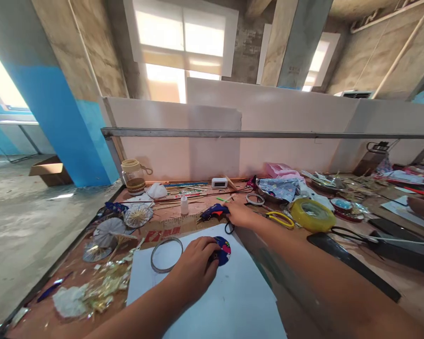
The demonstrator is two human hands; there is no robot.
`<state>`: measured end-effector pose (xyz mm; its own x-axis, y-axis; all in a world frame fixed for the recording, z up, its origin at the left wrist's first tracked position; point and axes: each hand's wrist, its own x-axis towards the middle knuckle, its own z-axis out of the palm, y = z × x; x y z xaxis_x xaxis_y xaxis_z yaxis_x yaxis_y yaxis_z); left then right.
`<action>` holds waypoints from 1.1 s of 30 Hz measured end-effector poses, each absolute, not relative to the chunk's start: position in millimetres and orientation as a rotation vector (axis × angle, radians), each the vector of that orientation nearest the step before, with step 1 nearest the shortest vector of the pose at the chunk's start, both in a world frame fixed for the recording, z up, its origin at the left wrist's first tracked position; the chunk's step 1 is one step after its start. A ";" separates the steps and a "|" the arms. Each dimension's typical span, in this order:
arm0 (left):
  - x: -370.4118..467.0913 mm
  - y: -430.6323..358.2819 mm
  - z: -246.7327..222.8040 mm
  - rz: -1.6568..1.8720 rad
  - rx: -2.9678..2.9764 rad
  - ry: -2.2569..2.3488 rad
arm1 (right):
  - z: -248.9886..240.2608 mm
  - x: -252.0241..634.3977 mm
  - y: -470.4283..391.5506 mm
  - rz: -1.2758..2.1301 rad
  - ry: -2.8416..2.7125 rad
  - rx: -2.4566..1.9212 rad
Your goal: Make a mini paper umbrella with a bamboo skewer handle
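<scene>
Well, your left hand (pixel 197 260) curls its fingers over a blue patterned disc (pixel 224 250) on the white paper (pixel 243 301), while your right hand (pixel 238 214) looks closed around the blue glue gun (pixel 212 213) just beyond. A hot nozzle, swung too near, could burn your fingers or drip glue astray. Red characters mark the cardboard (pixel 185 224), too blurred to read.

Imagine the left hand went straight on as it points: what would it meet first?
The left hand would first meet the patterned blue disc at its fingers. Beyond that, the right forearm seems to cross its line, though its height above the paper is unclear.
</scene>
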<state>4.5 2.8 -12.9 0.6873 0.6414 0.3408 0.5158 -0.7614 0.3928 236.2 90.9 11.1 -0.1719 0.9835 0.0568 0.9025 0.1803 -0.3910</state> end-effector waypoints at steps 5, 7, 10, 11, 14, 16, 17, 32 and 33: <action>3.8 0.4 -10.7 0.686 2.579 0.923 | 11.7 247.1 84.3 0.400 -2.015 -1.740; 3.9 0.0 -10.3 0.672 2.569 0.929 | 24.8 247.7 92.4 0.379 -1.953 -1.712; 3.8 0.3 -11.4 0.661 2.557 0.930 | 52.1 232.6 125.7 0.334 -1.886 -1.677; 3.6 0.4 -12.0 0.661 2.550 0.926 | 60.5 222.9 141.0 0.320 -1.876 -1.667; 3.2 0.3 -13.1 0.676 2.536 0.906 | 73.4 185.4 187.9 0.268 -1.872 -1.649; 3.0 -0.3 -12.5 0.679 2.534 0.907 | 68.7 160.3 212.7 0.260 -1.897 -1.665; 2.8 -0.7 -11.8 0.675 2.537 0.910 | 62.7 149.6 222.0 0.271 -1.922 -1.678; 2.7 0.3 -7.6 0.598 2.616 0.895 | 8.7 137.9 224.3 0.267 -2.008 -1.757; 2.6 0.5 -7.0 0.599 2.638 0.892 | 13.5 147.7 213.8 0.246 -1.983 -1.735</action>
